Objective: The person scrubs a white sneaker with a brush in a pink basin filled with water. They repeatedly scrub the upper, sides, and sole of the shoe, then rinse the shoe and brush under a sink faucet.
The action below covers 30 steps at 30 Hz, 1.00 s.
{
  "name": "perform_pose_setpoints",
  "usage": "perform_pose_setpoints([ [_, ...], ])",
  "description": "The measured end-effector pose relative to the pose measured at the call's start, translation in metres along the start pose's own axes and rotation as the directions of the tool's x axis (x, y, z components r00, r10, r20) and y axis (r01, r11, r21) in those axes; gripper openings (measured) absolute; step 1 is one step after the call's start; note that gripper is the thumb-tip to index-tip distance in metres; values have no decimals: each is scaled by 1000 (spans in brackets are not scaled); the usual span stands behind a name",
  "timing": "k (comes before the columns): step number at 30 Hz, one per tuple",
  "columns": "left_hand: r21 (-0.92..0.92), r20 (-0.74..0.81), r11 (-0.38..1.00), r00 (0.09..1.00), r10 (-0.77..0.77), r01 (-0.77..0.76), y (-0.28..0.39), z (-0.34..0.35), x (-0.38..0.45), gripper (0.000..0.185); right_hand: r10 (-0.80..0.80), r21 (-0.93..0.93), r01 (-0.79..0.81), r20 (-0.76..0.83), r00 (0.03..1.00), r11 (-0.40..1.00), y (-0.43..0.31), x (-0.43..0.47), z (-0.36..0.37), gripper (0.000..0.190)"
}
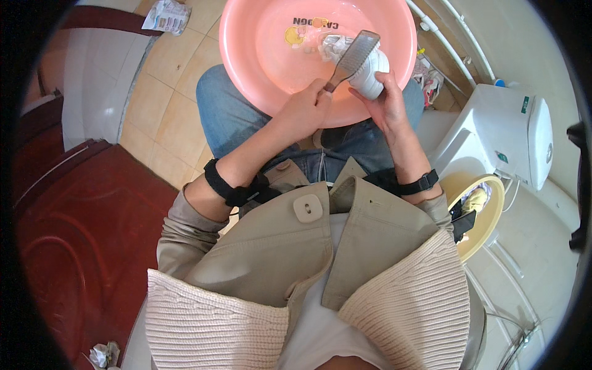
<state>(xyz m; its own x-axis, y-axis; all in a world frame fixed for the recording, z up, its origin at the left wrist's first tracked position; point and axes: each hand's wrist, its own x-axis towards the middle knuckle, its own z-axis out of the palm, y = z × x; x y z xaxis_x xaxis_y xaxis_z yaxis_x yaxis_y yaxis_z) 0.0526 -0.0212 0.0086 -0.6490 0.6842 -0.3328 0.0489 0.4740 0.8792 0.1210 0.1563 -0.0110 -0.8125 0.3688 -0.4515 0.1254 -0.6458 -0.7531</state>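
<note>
My left hand (309, 104) grips the handle of a scrubbing brush (356, 53) with a greyish translucent back. Its bristles face the side of a white shoe (370, 74) and overlap it in view; whether they press on it I cannot tell. My right hand (388, 99) holds one end of the shoe, thumb on the sole edge. The shoe's other end, with pale laces or cloth (335, 46), reaches into a pink plastic basin (240, 60). Shallow water seems to lie in the basin, over printed cartoon figures and lettering.
The basin rests between my jeans-clad knees (222, 106). On the right stand a white toilet with its tank (499, 134) and a yellow basin (497, 222) holding cloths and a dark object. White pipes (444, 41) run along the wall. A printed plastic bag (169, 16) lies at upper left, near a dark red door (92, 240).
</note>
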Motion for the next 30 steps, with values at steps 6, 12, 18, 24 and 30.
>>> perform_pose_setpoints([
  [6,128,-10,957,965,-261,260,-16,-17,25,35,27,-100,-22,50,998,995,13,-1,1,66],
  [12,-5,125,991,983,-135,136,4,-17,-12,36,47,-244,-9,153,987,970,8,-3,-5,74],
  [18,99,87,960,958,-272,263,-23,-22,30,36,53,-445,34,183,982,895,18,1,-23,79],
  [24,-10,194,971,953,-233,239,16,-27,-7,36,61,-307,1,195,979,952,7,-6,-18,75],
  [30,94,63,993,995,-75,68,6,-20,4,36,11,-152,28,248,969,988,8,-5,-11,64],
])
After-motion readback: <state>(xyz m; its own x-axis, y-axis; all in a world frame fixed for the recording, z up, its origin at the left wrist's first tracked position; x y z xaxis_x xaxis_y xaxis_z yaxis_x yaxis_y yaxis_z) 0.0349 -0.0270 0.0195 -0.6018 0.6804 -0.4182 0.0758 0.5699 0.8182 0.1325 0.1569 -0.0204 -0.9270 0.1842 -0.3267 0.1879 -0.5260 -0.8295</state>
